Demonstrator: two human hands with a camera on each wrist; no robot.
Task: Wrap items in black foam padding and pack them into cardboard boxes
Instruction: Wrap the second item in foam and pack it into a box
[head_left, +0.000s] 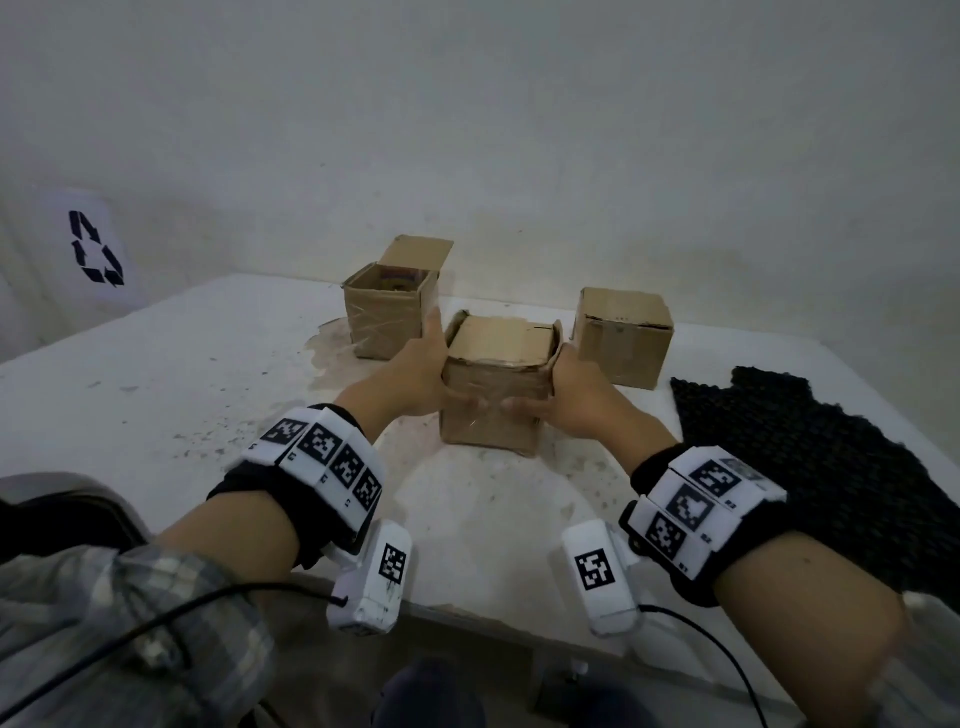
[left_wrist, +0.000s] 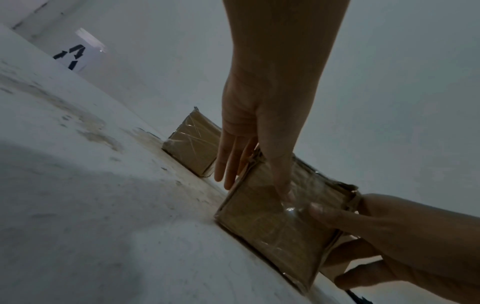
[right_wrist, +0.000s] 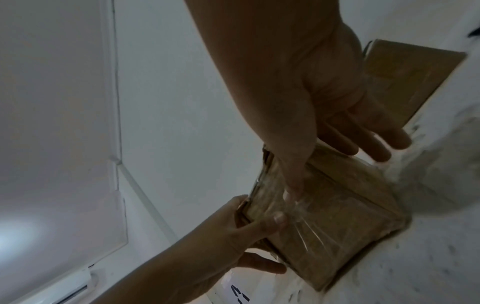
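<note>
A small cardboard box stands on the white table, its top flaps folded down and clear tape shining on its front face. My left hand lies flat against its left side with straight fingers, the thumb across the front. My right hand presses the right side the same way, fingers spread straight and thumb on the taped front. A sheet of black foam padding lies on the table to the right, apart from both hands.
Behind on the left stands an open cardboard box with something coloured inside; its flap stands up. A closed box sits at the back right. A white wall runs close behind them. The table's near edge is just under my wrists.
</note>
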